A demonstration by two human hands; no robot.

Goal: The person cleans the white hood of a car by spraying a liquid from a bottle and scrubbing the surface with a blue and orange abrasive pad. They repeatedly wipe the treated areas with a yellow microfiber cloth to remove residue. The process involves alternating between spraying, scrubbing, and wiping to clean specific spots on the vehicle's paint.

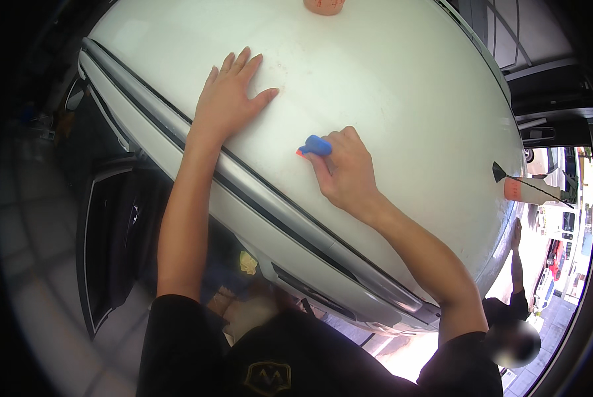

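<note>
Head view, which I take as a clock dial: between 8 and 9 o'clock I see a dark car door (104, 245), standing ajar. At 11 o'clock the left hand (229, 99) lies palm down on the pale car roof (428, 132), fingers spread and thumb stuck well out; I judge that it is set so wide to steady the body reaching over. Toward 7 o'clock is something crumpled and yellow, perhaps a cloth (248, 263); I cannot tell what it rests on. The silver roof rail (273, 202) slants from 10 to 5 o'clock beneath both arms.

Just past 12 o'clock, near the centre, is the stubby blue tool (318, 145), reddish at one end. An orange cup (324, 6) sits straight up at 12, probably placed there to be clear of both arms. At 2 o'clock the right hand (349, 169) pinches the tool between thumb and curled fingers, a short grip that I would guess gives close control; I cannot tell whether its tip touches the paint. At 3 o'clock stand a black antenna (499, 172) and, beyond it, a pale bottle (538, 192). Just past 3, a co-worker's hand (516, 231) is raised near the car's end.
</note>
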